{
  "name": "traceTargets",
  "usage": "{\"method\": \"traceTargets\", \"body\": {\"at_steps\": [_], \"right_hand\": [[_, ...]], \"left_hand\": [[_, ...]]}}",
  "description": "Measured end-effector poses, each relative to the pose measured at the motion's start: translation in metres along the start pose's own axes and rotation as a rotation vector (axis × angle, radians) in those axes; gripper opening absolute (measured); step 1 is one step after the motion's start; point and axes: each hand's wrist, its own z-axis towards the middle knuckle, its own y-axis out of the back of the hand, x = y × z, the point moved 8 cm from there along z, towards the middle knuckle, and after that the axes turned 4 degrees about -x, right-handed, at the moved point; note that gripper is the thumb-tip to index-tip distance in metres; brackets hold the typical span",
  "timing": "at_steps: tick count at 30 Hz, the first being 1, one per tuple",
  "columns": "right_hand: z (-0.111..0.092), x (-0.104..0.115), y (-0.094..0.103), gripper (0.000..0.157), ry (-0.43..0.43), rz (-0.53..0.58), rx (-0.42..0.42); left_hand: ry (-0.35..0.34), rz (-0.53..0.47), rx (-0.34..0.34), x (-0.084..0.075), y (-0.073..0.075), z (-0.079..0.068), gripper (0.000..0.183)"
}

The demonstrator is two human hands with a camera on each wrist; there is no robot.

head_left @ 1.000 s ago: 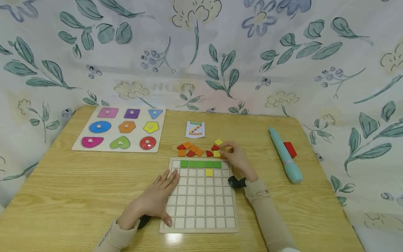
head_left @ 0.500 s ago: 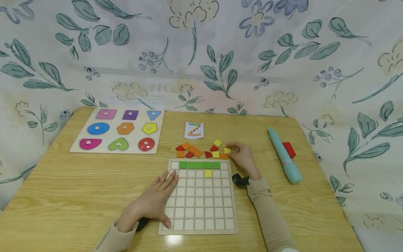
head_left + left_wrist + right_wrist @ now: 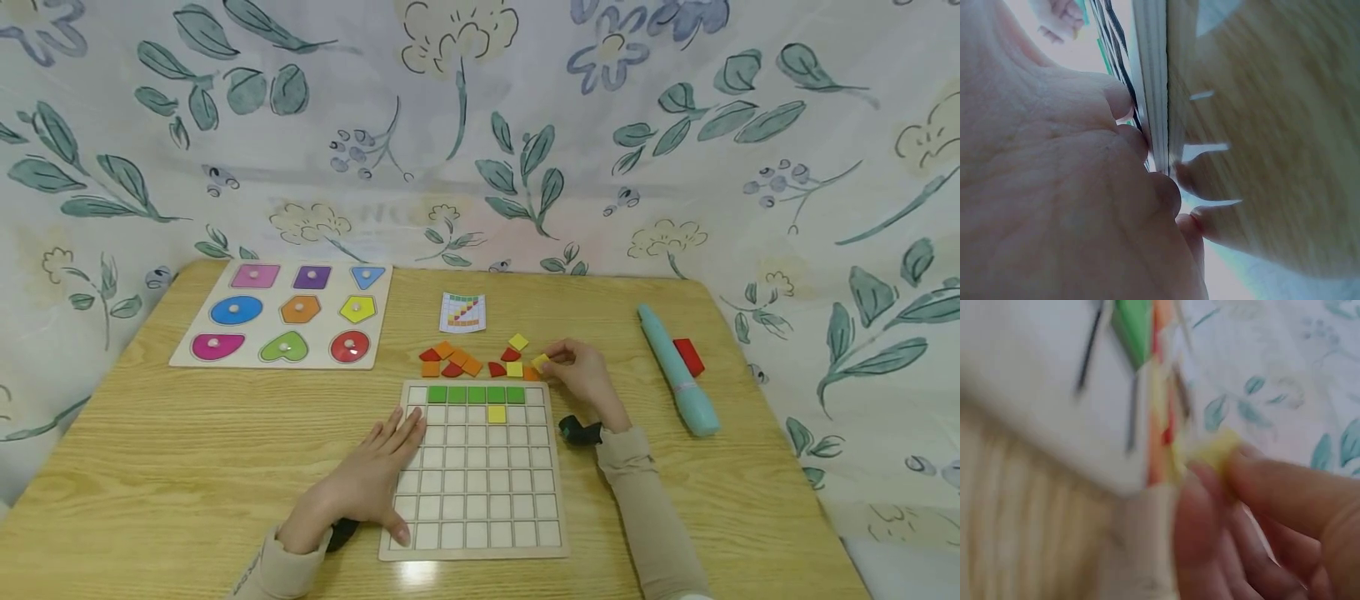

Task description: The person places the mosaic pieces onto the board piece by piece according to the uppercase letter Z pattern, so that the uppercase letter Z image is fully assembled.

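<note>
My left hand (image 3: 371, 477) lies spread over the left edge of a wooden grid board (image 3: 465, 553), fingers straight, thumb near its lower left corner. A row of green square tiles (image 3: 477, 395) fills the middle of the top row, and one yellow square tile (image 3: 497, 414) sits in the row below. Just beyond the board's top right corner, my right hand (image 3: 583, 375) pinches another yellow tile (image 3: 1213, 453) between thumb and fingertips. Loose orange tiles (image 3: 472, 366), red curved tiles (image 3: 497, 369) and more yellow tiles (image 3: 517, 342) lie along the board's far edge.
A small pattern card (image 3: 463, 313) lies behind the loose tiles. At the far left is a knobbed shape puzzle (image 3: 337, 357). A teal microphone-shaped object (image 3: 682, 379) and a red block (image 3: 689, 357) lie to the right. Patterned fabric (image 3: 480, 125) hangs behind the table.
My right hand has drawn slightly right from the loose tiles, and the yellow tile in its fingers has tilted. My left hand stays on the board.
</note>
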Motion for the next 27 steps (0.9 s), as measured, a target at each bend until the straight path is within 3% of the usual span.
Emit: {"method": "traceTargets", "body": {"at_steps": [8, 12, 17, 27], "right_hand": [[-0.025, 0.031, -0.05, 0.018, 0.006, 0.055, 0.42], [-0.039, 0.043, -0.075, 0.012, 0.052, 0.017, 0.527], [-0.047, 0.049, -0.091, 0.006, 0.092, -0.062, 0.524], [-0.05, 0.059, -0.1, 0.004, 0.224, -0.228, 0.435]], "left_hand": [[-0.007, 0.001, 0.001, -0.002, 0.004, -0.001, 0.143], [-0.003, 0.003, 0.004, -0.002, 0.005, -0.002, 0.143], [-0.001, 0.001, 0.0, -0.003, 0.005, -0.001, 0.143], [0.0, -0.009, -0.004, -0.002, 0.004, -0.001, 0.143]]}}
